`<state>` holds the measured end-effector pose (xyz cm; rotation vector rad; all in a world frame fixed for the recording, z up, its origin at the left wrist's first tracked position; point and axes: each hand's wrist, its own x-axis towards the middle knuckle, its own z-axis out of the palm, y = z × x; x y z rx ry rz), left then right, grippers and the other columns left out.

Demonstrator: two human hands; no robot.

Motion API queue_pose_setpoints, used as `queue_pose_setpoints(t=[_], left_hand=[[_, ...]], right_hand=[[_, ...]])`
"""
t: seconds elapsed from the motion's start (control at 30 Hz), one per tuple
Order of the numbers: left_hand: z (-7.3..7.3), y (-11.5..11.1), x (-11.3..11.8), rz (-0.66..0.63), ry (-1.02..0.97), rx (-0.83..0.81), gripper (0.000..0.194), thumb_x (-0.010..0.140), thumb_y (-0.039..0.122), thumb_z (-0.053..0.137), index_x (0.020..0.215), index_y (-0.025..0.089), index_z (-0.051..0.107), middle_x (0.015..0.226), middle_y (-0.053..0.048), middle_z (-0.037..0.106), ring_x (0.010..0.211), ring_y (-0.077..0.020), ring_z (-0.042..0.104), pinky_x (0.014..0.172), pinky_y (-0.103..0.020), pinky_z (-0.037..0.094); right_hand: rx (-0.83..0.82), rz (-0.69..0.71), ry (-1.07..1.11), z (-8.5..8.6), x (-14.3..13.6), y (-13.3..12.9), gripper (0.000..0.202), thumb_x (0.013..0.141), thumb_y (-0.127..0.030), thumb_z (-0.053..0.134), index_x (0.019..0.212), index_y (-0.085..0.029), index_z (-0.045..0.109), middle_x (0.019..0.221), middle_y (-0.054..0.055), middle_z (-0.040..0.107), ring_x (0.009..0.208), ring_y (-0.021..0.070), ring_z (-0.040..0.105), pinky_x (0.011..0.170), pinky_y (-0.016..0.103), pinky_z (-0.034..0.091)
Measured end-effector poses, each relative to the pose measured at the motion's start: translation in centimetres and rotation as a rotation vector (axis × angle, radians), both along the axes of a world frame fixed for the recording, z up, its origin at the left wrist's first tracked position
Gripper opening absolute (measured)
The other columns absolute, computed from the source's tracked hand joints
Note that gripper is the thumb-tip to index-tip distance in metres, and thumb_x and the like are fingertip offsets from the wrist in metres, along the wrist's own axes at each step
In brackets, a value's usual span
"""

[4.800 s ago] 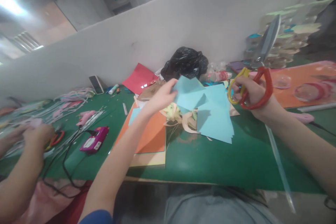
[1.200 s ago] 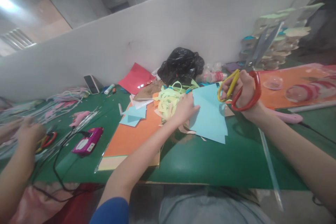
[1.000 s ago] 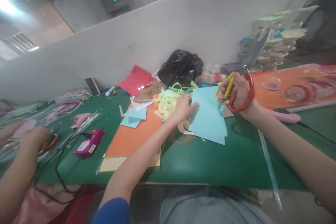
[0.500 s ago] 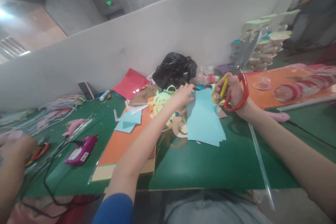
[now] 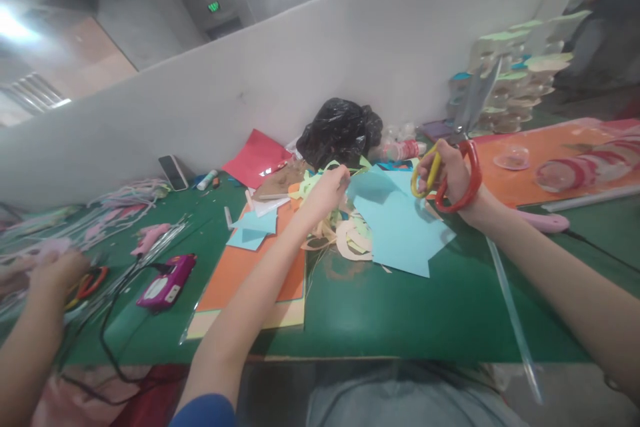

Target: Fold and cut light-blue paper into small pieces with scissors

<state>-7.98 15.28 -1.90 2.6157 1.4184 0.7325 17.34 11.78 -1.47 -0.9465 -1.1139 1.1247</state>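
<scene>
Scissors (image 5: 473, 177) with one yellow and one red handle hang on my right hand (image 5: 447, 177), their blades pointing up and open. Beneath that hand lie light blue paper sheets (image 5: 405, 227), now fanned apart. My left hand (image 5: 330, 190) pinches the upper left corner of a blue sheet, which is lifted a little. Below and beside my left hand is a heap of pale green and cream paper scraps (image 5: 353, 237). Smaller blue pieces (image 5: 255, 227) rest on orange paper (image 5: 235, 273) to the left.
Behind the scraps is a black plastic bag (image 5: 340, 130). A purple box (image 5: 167, 281) with cables and another person's hand (image 5: 63, 270) are at left. At right lie a pink glue gun (image 5: 545, 221), a clear rod (image 5: 515, 320) and a red-striped bottle (image 5: 575, 173).
My left hand has moved left and closed, drawing a blue sheet leftward from the others. My right hand keeps the scissors. The view has shifted slightly.
</scene>
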Motion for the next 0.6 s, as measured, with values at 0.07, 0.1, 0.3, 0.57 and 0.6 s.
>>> queue_pose_setpoints(t=[0.07,0.1,0.3,0.57,0.6], left_hand=[[0.0,-0.1,0.1,-0.008,-0.030,0.069,0.009,0.091,0.014,0.044,0.088,0.021,0.048,0.099,-0.007,0.061,0.100,-0.0216,0.053,0.091,-0.036,0.042],[0.0,-0.2,0.1,-0.018,-0.052,0.089,0.008,0.092,0.015,0.043,0.089,0.021,0.049,0.102,-0.007,0.061,0.102,-0.0218,0.053,0.093,-0.036,0.041],[0.6,-3.4,-3.0,-0.011,-0.161,-0.034,0.014,0.099,0.026,0.036,0.100,0.022,0.050,0.093,-0.003,0.061,0.086,-0.0163,0.057,0.083,-0.031,0.046],[0.5,-9.0,-7.6,0.017,0.037,-0.251,0.047,0.075,-0.001,0.034,0.106,0.025,0.057,0.111,-0.003,0.065,0.101,-0.0176,0.059,0.088,-0.033,0.048],[0.5,-9.2,-7.6,-0.006,0.058,-0.256,0.047,0.072,-0.002,0.033,0.101,0.025,0.058,0.109,-0.003,0.065,0.102,-0.0177,0.059,0.088,-0.033,0.048]], right_hand=[[0.000,-0.005,0.016,-0.1,0.1,0.1,0.057,0.074,-0.077,0.060,0.064,-0.022,0.053,0.056,-0.001,0.051,0.044,0.0122,0.053,0.042,0.026,0.044],[0.002,-0.006,0.025,-0.1,0.1,0.1,0.057,0.073,-0.077,0.062,0.063,-0.022,0.053,0.057,-0.001,0.050,0.044,0.0119,0.052,0.042,0.027,0.044],[0.039,0.007,0.010,-0.3,0.3,0.4,0.056,0.075,-0.075,0.062,0.065,-0.021,0.052,0.058,-0.001,0.051,0.045,0.0125,0.053,0.043,0.028,0.046],[0.032,-0.014,-0.053,-1.2,-0.1,0.3,0.050,0.084,-0.068,0.057,0.069,-0.020,0.057,0.061,0.001,0.057,0.048,0.0126,0.056,0.045,0.026,0.046],[0.031,-0.023,-0.061,-1.1,-0.2,0.2,0.049,0.083,-0.067,0.058,0.068,-0.020,0.057,0.060,0.001,0.056,0.048,0.0130,0.056,0.045,0.026,0.046]])
